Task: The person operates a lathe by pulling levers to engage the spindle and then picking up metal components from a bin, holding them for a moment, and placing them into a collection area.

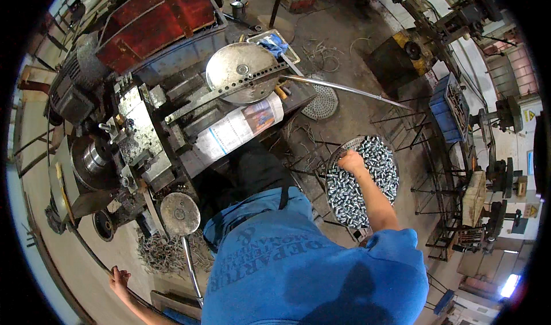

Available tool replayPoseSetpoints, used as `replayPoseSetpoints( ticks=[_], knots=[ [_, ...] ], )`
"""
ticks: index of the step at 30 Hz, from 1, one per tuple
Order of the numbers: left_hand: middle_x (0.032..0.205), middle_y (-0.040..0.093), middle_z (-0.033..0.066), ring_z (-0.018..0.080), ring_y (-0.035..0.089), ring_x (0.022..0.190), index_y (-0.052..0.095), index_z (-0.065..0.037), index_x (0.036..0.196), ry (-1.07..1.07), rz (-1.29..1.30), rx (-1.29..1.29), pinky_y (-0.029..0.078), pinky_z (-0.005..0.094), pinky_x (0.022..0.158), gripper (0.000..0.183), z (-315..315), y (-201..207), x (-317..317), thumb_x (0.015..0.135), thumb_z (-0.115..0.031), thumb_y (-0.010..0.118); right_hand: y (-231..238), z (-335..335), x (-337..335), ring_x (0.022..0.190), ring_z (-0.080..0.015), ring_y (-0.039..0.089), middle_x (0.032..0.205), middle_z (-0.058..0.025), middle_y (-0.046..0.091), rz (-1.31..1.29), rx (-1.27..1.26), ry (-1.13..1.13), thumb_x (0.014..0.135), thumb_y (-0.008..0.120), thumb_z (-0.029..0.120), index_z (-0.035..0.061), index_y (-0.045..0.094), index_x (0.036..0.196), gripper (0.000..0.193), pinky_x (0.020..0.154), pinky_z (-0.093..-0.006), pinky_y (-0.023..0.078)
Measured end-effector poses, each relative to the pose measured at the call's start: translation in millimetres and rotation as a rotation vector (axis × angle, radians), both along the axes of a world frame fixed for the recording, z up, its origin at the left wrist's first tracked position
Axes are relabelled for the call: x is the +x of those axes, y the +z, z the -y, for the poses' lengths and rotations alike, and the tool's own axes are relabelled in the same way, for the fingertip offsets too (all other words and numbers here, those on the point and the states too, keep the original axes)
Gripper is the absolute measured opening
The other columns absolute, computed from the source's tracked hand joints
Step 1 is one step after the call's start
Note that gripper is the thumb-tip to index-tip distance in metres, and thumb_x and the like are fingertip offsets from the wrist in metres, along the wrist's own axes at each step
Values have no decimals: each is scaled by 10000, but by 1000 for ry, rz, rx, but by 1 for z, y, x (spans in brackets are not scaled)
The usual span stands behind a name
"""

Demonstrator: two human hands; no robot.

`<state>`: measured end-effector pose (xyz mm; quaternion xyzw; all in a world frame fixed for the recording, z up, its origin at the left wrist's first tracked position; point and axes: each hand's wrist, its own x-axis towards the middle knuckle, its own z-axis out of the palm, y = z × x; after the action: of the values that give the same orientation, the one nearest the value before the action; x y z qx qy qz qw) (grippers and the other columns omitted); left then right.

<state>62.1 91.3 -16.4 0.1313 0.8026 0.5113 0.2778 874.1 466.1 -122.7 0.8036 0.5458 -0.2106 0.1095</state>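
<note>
My right hand [351,161] reaches over a round pan [331,203] heaped with small shiny metal cylinders [374,178]. Its fingers are curled closed among the pieces near the pan's far left side, and what they hold is hidden. Far out at the lower left is my left hand [119,281], with thumb and fingers apart. It overlaps a long dark rod [87,243], and I cannot tell whether it touches it. To my left stands a lathe-like machine with a shiny round chuck [94,155] and a greasy metal slide [138,121].
A large metal disc [241,66], a perforated bar [215,93] and a newspaper [232,131] lie on the machine bed. Behind are red bins [163,29]. Metal shavings [166,255] cover the floor below. A blue crate [449,108] and bench machines line the right side.
</note>
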Motion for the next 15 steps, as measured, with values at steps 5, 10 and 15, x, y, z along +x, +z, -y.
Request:
replayPoseSetpoints(
  ticks=[5, 10, 15],
  knots=[
    [695, 586, 88, 172, 580, 593, 550, 27, 1048, 7, -49, -25, 512, 315, 545, 341, -12, 9, 12, 865, -251, 624, 7, 1, -6, 946, -299, 624, 988, -173, 652, 11, -33, 77, 682, 580, 279, 108, 690, 969, 352, 866, -357, 484],
    [679, 584, 87, 168, 572, 568, 560, 29, 1015, -18, -45, -18, 511, 305, 544, 349, 3, -2, -4, 860, -276, 629, 9, -3, -15, 953, -320, 621, 968, -202, 647, 152, -35, 129, 768, 505, 296, 32, 673, 915, 345, 864, -379, 484],
    [647, 578, 85, 165, 561, 538, 575, 21, 967, -14, -75, -23, 503, 295, 540, 326, -8, 5, 8, 858, -281, 631, 5, -3, -12, 1001, -312, 606, 1035, -202, 632, 155, -89, 169, 735, 552, 307, 15, 658, 941, 373, 888, -386, 465]
  ],
)
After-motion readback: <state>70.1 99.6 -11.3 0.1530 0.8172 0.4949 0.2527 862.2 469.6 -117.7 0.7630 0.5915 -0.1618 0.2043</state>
